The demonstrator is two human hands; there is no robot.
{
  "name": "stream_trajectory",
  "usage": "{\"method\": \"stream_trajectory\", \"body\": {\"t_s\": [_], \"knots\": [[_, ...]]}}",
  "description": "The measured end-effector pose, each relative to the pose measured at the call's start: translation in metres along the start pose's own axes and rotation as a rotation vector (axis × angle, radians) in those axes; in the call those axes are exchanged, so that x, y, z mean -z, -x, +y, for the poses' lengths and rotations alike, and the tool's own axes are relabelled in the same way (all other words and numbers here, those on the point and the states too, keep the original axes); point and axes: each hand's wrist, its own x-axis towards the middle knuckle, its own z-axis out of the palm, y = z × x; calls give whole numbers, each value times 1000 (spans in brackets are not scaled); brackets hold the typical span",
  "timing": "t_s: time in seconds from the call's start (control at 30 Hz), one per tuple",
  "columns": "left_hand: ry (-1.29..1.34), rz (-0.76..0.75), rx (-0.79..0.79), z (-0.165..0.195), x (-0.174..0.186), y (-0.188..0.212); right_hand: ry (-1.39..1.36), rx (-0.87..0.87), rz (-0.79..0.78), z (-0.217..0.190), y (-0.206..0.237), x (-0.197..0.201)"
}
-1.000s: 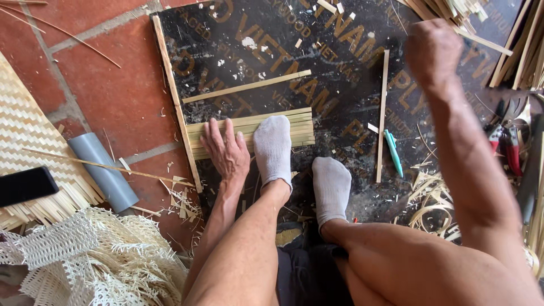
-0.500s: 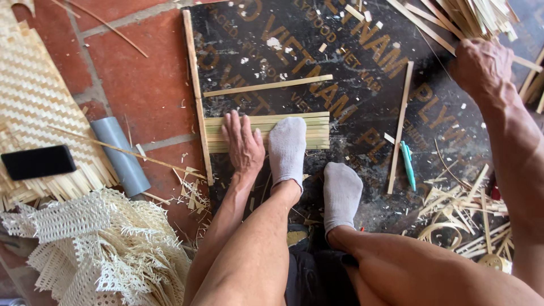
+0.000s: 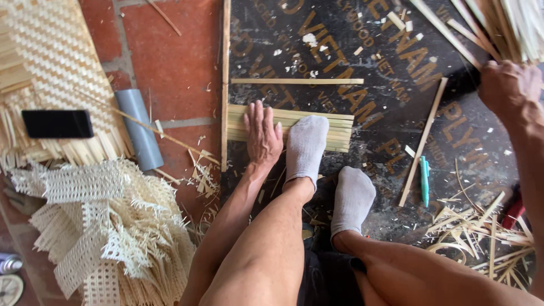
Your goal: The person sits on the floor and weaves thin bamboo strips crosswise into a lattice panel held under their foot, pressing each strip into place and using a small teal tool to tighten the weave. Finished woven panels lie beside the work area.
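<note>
Compared with half a second back: view tilted so the dark printed board (image 3: 368,51) fills more of the upper frame, and right hand (image 3: 507,85) now closer to the loose bundle of bamboo strips (image 3: 510,28) in the upper right corner. Left hand unmoved on the flat row of bamboo slats (image 3: 334,130).

Largest first. One dark board, upper centre to right, lying on red floor tiles (image 3: 170,45). One woven bamboo mat (image 3: 51,56) at upper left, one black phone (image 3: 56,123) resting on it. One heap of pale open-weave cane pieces (image 3: 107,226) at lower left. Two socked feet: one (image 3: 306,144) pressing on the slat row just beside the left hand, the other (image 3: 351,198) below it on the board. One grey pipe piece (image 3: 139,127) left of centre. Three single long strips on the board: one upright along its left edge (image 3: 225,85), one level above the slats (image 3: 294,81), one slanted at right (image 3: 422,141). One teal pen (image 3: 424,180) beside that slanted strip.

Left hand (image 3: 262,133) spread flat, palm down on the slats, gripping nothing. Right hand curled at the bundle's lower end; grip on the strips impossible to confirm.
</note>
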Motion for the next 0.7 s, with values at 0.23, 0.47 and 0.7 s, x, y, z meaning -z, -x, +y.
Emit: {"method": "stream_trajectory", "body": {"t_s": [0.23,0.47,0.7], "knots": [[23,-12,8,-2,4,-5,-143,4,125,3,7,-45],[1,3,25,2,11,-12,-986,104,310,-15,30,-61],[75,25,17,-4,13,-14,-935,393,189,-130,9,-24]]}}
